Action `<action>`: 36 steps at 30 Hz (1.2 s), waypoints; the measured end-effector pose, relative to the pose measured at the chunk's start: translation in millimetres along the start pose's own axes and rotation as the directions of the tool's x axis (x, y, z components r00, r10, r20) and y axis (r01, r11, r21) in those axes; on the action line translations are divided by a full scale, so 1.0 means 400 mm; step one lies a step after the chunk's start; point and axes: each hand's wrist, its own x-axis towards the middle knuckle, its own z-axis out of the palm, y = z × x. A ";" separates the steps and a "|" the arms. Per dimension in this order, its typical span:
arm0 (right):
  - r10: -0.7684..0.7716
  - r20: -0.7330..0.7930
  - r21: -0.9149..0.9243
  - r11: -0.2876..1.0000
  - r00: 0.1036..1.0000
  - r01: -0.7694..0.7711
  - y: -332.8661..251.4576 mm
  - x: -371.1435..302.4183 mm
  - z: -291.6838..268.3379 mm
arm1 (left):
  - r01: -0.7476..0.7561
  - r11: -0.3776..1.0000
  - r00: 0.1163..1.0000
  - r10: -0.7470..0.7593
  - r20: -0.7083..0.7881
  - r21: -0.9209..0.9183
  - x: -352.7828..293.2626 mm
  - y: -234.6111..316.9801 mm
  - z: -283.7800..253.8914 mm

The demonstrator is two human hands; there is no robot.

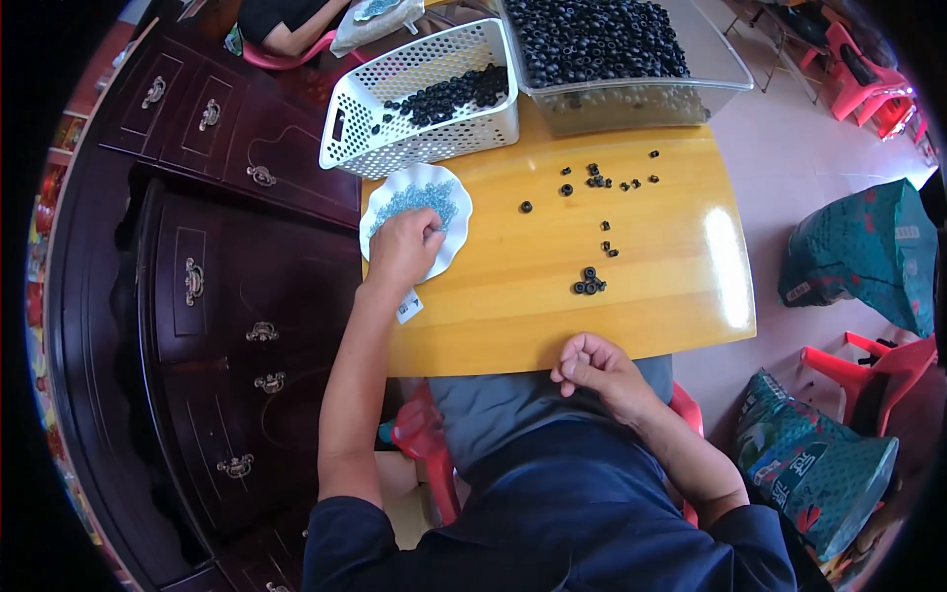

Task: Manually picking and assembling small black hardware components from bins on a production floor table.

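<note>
My left hand (406, 244) reaches over a white scalloped plate (457, 235). Its fingers are curled together at the heap of small clear-blue pieces (422, 196) on that plate; whatever is between the fingertips is hidden. By the table's front edge, above my lap, my right hand (596, 368) is held with its fingers curled in and the thumb close against them. I cannot make out anything in it. Ahead of it on the yellow table (483, 321) lie small black rings (589, 284) in a cluster, with several more scattered farther back.
A white perforated basket (424, 148) with black pieces stands at the far left. Beside it is a clear bin (631, 111) heaped with black rings (597, 44). Dark drawers (237, 286) border the left side. Green sacks (858, 257) and a red stool (878, 375) stand right.
</note>
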 end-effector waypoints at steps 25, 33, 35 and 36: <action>0.000 0.004 0.006 1.000 1.000 0.000 -0.002 -0.002 -0.006 | -0.205 0.974 0.975 0.212 -0.066 0.092 0.001 -0.002 0.000; 0.018 0.001 0.025 1.000 1.000 -0.018 -0.006 -0.003 -0.006 | -0.155 0.963 0.983 0.128 -0.133 -0.221 -0.023 0.079 -0.024; 0.025 -0.004 0.035 0.999 1.000 -0.025 -0.009 -0.002 -0.002 | -0.093 0.886 0.996 0.078 -0.052 -0.455 -0.044 0.127 -0.020; 0.016 0.000 0.035 0.999 1.000 -0.016 -0.009 -0.004 0.001 | -0.085 0.858 0.996 0.094 -0.009 -0.507 -0.053 0.156 -0.015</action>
